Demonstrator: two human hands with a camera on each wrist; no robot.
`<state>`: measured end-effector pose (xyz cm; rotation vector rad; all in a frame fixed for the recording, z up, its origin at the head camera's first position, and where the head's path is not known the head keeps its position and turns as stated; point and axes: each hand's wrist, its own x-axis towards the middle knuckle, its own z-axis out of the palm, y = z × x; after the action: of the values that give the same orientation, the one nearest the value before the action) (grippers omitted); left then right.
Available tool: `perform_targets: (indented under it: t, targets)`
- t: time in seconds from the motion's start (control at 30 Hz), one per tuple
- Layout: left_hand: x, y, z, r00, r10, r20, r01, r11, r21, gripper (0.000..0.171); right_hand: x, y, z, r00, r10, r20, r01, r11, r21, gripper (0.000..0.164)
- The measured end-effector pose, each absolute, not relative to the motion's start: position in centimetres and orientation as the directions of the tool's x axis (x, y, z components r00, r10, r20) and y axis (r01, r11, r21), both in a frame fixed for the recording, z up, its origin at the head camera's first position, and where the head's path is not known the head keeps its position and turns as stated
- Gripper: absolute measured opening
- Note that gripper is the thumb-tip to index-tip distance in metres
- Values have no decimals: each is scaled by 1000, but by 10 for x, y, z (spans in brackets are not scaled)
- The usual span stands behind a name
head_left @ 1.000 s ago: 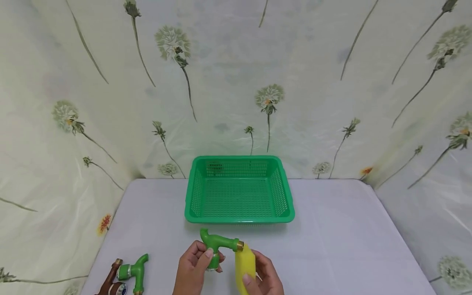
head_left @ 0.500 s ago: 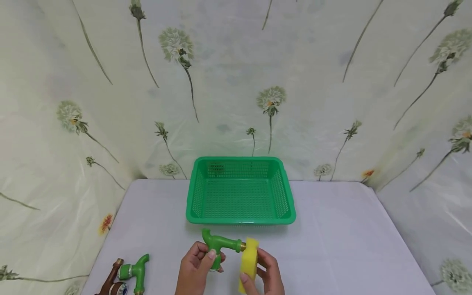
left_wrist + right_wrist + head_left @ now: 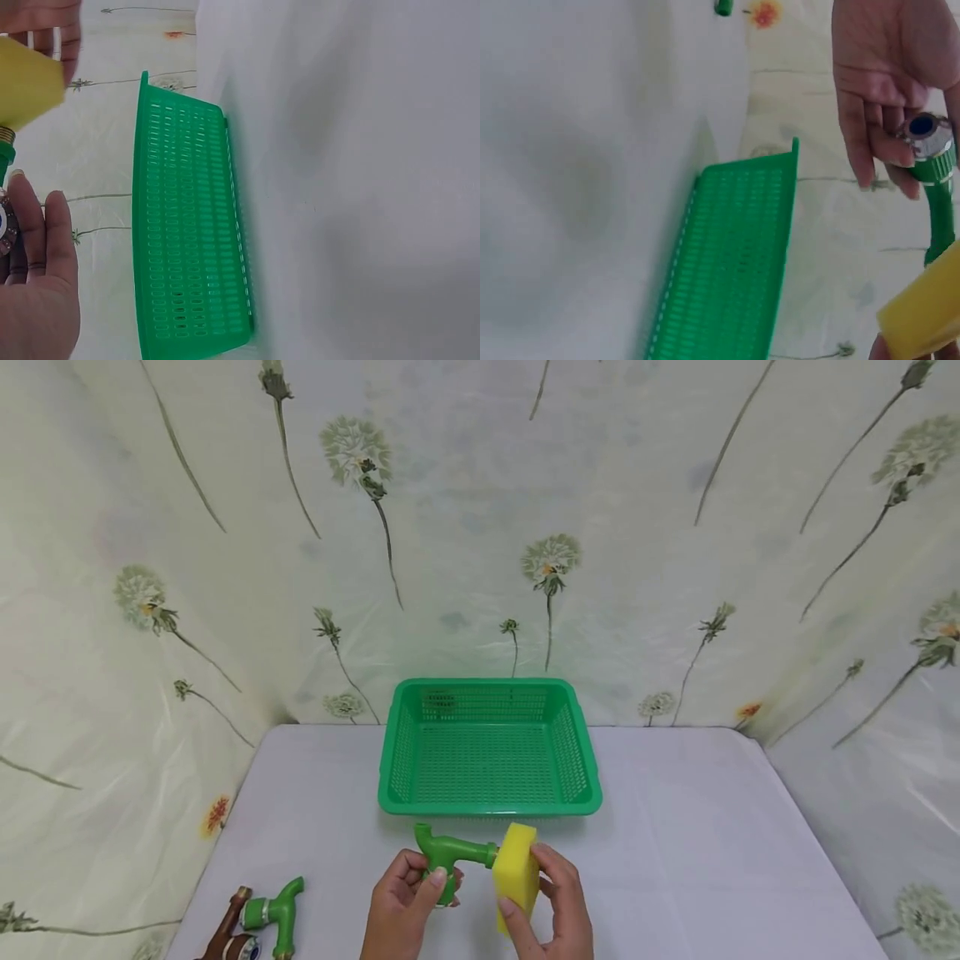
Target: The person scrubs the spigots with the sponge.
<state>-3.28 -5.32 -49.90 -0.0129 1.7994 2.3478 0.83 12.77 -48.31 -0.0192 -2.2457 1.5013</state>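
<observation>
My left hand grips a green tap by its knob end, thumb across the front. The tap's spout curves up on the left and its threaded inlet points right. In my right hand is a yellow sponge, pinched between thumb and fingers. The sponge's left face is right at the tap's inlet end and covers most of the thread in the head view. From the left wrist, a bit of brass thread shows against the sponge. The right wrist view shows the tap's round knob among the left fingers.
Behind the hands stands a green perforated basket with nothing in it. A second green tap and a brown tap lie on the white-covered table at the front left. Floral sheeting hangs around the table.
The sponge has turned and shifted up and right with the right hand, its broad face now over the brass thread. The left hand and tap have moved slightly right.
</observation>
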Motion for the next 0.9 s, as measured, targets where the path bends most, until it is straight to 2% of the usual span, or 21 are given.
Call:
perform_targets:
  t: [0.07, 0.13, 0.23, 0.37, 0.5, 0.67, 0.77, 0.9]
  targets:
    - [-33, -52, -500, -984, 133, -117, -147, -243, 959, 31, 5, 131, -483, -850, 201, 486, -319, 539, -780, 68]
    - [-32, -51, -501, -988, 116, -105, -130, -240, 962, 31, 0, 132, -485, -788, 148, 598, -382, 644, -663, 60]
    - [-31, -50, -503, -991, 88, -104, -122, -238, 963, 32, -2, 131, -492, -730, 64, 681, -433, 727, -533, 52]
    - [-31, -51, -505, -994, 61, -90, -101, -227, 969, 31, 6, 126, -509, -724, -10, 690, -450, 765, -460, 49]
    - [-34, -54, -507, -997, 28, -65, -69, -203, 977, 27, 13, 126, -516, -736, -42, 675, -460, 763, -454, 48]
    - [-32, -54, -507, -997, 26, -73, -75, -88, 993, 30, 0, 128, -504, -679, -47, 733, -514, 742, -430, 48]
    - [-29, -52, -507, -998, 53, -37, -37, -4, 999, 27, -12, 129, -493, -654, -115, 748, -550, 751, -365, 42]
    - [-27, -51, -506, -998, 70, -1, 0, 24, 1000, 23, -18, 135, -487, -650, -198, 734, -552, 786, -277, 38]
